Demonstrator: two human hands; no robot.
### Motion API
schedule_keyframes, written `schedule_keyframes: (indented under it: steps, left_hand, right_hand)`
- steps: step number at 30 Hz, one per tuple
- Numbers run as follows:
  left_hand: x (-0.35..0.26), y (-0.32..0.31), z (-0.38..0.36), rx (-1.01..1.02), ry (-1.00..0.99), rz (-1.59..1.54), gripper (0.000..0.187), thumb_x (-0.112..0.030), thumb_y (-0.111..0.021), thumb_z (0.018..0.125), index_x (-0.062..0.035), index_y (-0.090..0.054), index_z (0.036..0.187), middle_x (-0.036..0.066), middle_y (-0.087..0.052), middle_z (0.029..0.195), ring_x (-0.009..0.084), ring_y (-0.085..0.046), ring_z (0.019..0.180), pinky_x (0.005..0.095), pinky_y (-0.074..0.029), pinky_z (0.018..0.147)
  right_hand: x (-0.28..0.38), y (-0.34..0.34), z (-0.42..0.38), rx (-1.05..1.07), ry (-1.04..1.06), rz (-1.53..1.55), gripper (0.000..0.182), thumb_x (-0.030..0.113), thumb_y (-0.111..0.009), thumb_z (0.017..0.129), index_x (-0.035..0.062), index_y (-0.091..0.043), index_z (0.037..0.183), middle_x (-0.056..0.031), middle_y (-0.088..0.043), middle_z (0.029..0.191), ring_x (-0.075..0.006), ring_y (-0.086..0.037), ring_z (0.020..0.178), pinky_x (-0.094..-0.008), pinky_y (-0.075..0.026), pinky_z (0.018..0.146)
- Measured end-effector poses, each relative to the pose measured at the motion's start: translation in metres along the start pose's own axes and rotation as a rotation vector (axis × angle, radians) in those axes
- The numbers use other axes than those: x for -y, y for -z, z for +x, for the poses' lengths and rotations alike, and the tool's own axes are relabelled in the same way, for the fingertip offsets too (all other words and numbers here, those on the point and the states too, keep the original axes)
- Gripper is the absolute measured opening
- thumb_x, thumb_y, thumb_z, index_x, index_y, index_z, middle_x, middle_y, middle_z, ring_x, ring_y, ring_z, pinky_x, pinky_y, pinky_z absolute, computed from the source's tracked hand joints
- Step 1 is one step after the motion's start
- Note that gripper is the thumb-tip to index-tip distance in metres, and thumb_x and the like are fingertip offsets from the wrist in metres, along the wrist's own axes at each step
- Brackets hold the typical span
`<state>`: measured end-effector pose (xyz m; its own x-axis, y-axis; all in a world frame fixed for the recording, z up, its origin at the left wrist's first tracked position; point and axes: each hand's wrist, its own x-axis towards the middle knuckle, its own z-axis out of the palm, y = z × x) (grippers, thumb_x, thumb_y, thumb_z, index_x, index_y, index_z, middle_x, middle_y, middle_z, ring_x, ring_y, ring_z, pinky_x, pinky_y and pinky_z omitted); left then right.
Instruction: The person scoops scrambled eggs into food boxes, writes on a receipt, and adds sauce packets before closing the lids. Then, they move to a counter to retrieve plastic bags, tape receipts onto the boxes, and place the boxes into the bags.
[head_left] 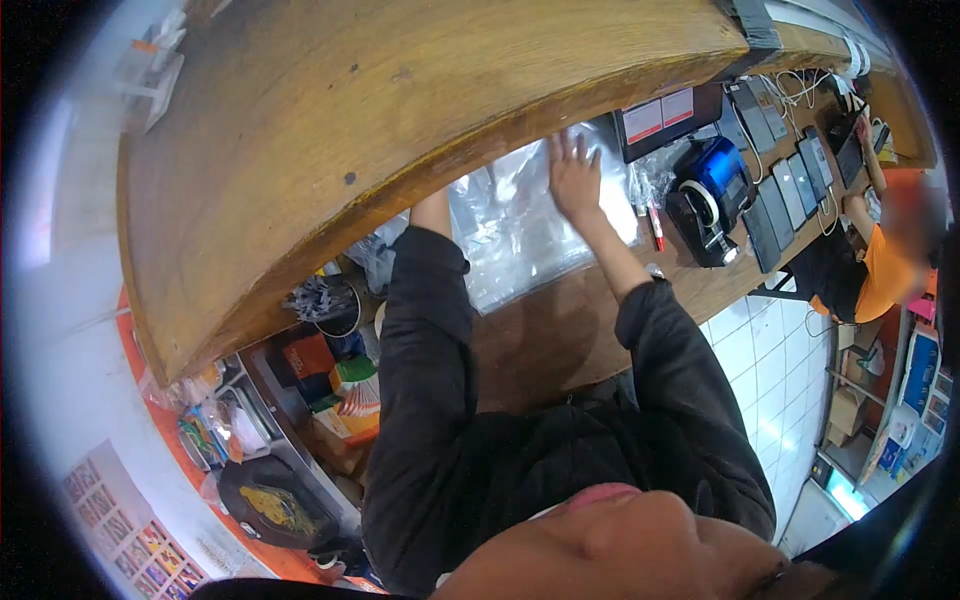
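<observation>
A stack of clear, shiny plastic sheets or bags (515, 245) lies on the brown desk (545, 345). My right hand (577, 180) rests on its upper right part, palm down with fingers spread. My left forearm reaches up to the left side of the plastic; the left hand (432, 212) shows only at the wrist, and its fingers are hidden beneath the edge of the raised wooden counter (430, 90). What the left hand touches cannot be seen.
Right of the plastic are a red pen (656, 228), a black tape dispenser (700, 228), a blue device (722, 172) and a dark screen (668, 122). Several phones (785, 200) lie farther right. A person in orange (885, 265) sits beyond. A cup (340, 305) stands at left.
</observation>
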<state>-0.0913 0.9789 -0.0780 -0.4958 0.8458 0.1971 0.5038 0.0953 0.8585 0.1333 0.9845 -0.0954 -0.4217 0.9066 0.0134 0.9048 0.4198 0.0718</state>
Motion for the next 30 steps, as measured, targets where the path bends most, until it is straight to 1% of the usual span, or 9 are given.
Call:
schedule_keyframes:
  steps: [6, 8, 9, 11, 16, 19, 22, 27, 30]
  left_hand:
    - [0.002, 0.01, -0.007, -0.01, 0.131, -0.328, 0.036, -0.03, -0.051, 0.089, 0.0018, -0.053, 0.105, 0.02, -0.056, 0.113, 0.0295, -0.056, 0.097, 0.0382, -0.043, 0.086]
    - [0.002, 0.011, -0.007, 0.005, 0.158, -0.386, 0.036, -0.03, -0.051, 0.089, 0.0023, -0.053, 0.105, 0.02, -0.056, 0.113, 0.0296, -0.056, 0.097, 0.0385, -0.043, 0.086]
    - [0.001, 0.011, -0.008, 0.019, 0.164, -0.402, 0.036, -0.029, -0.051, 0.089, 0.0025, -0.053, 0.105, 0.02, -0.055, 0.113, 0.0297, -0.056, 0.097, 0.0387, -0.043, 0.086]
    - [-0.002, 0.007, -0.015, 0.056, 0.168, -0.412, 0.036, -0.029, -0.051, 0.089, 0.003, -0.053, 0.105, 0.02, -0.055, 0.113, 0.0298, -0.056, 0.098, 0.039, -0.043, 0.086]
    - [-0.015, -0.014, -0.042, 0.118, 0.109, -0.344, 0.036, -0.028, -0.052, 0.089, 0.0041, -0.053, 0.106, 0.021, -0.055, 0.113, 0.0302, -0.055, 0.099, 0.0397, -0.042, 0.087]
    - [-0.015, -0.028, -0.05, -0.013, 0.071, -0.291, 0.036, -0.027, -0.052, 0.09, 0.0048, -0.053, 0.106, 0.021, -0.054, 0.113, 0.0304, -0.055, 0.099, 0.0402, -0.042, 0.087]
    - [-0.013, -0.034, -0.055, -0.204, 0.039, -0.269, 0.036, -0.026, -0.052, 0.09, 0.0054, -0.053, 0.106, 0.022, -0.054, 0.113, 0.0306, -0.054, 0.1, 0.0406, -0.041, 0.087]
    - [0.002, -0.05, -0.088, -0.647, -0.209, -0.586, 0.039, -0.03, -0.048, 0.092, 0.0088, -0.051, 0.096, 0.023, -0.055, 0.11, 0.0273, -0.055, 0.097, 0.0396, -0.042, 0.086]
    - [-0.111, -0.005, -0.131, -0.565, -0.434, -0.316, 0.037, -0.032, -0.042, 0.093, 0.0046, -0.043, 0.096, 0.025, -0.055, 0.113, 0.03, -0.057, 0.099, 0.042, -0.045, 0.087]
  right_hand:
    - [-0.027, 0.015, 0.042, 0.286, -0.042, 0.225, 0.068, 0.019, -0.052, 0.082, -0.0083, -0.023, 0.137, -0.0272, -0.026, 0.141, -0.0465, -0.023, 0.13, -0.052, -0.024, 0.106]
    - [-0.029, 0.044, 0.014, 0.162, 0.219, 0.624, 0.072, 0.015, -0.062, 0.076, -0.0083, -0.027, 0.134, -0.0278, -0.026, 0.14, -0.0449, -0.024, 0.13, -0.0454, -0.026, 0.106]
    - [-0.028, 0.067, 0.008, 0.168, 0.216, 0.616, 0.072, 0.015, -0.062, 0.076, -0.0083, -0.027, 0.134, -0.0278, -0.026, 0.14, -0.0449, -0.024, 0.13, -0.0454, -0.026, 0.106]
    - [-0.015, 0.106, 0.005, -0.01, 0.193, 1.201, 0.074, 0.014, -0.067, 0.073, -0.0084, -0.028, 0.132, -0.0287, -0.03, 0.137, -0.042, -0.026, 0.13, -0.0406, -0.029, 0.104]
    - [0.02, 0.061, 0.028, -0.234, 0.091, 1.284, 0.067, 0.017, -0.067, 0.076, -0.0066, -0.032, 0.129, -0.0263, -0.042, 0.126, -0.0364, -0.04, 0.12, -0.0398, -0.033, 0.1]
    - [0.018, 0.049, 0.032, -0.195, -0.122, 1.677, 0.063, 0.015, -0.071, 0.073, -0.0037, -0.037, 0.122, -0.0236, -0.043, 0.122, -0.0304, -0.044, 0.114, -0.0391, -0.039, 0.092]
    - [0.017, 0.036, 0.025, -0.456, -0.136, 1.226, 0.067, 0.019, -0.074, 0.071, -0.003, -0.037, 0.123, -0.0238, -0.044, 0.119, -0.0348, -0.045, 0.108, -0.041, -0.039, 0.091]
    - [0.03, -0.012, 0.043, -0.449, -0.013, 1.102, 0.066, 0.022, -0.075, 0.07, -0.002, -0.042, 0.122, -0.0224, -0.045, 0.121, -0.0386, -0.045, 0.104, -0.0437, -0.039, 0.091]
    - [0.036, 0.002, 0.069, -0.555, 0.187, 0.896, 0.063, 0.021, -0.073, 0.072, -0.0011, -0.046, 0.124, -0.0182, -0.05, 0.121, -0.0339, -0.048, 0.107, -0.0431, -0.04, 0.089]
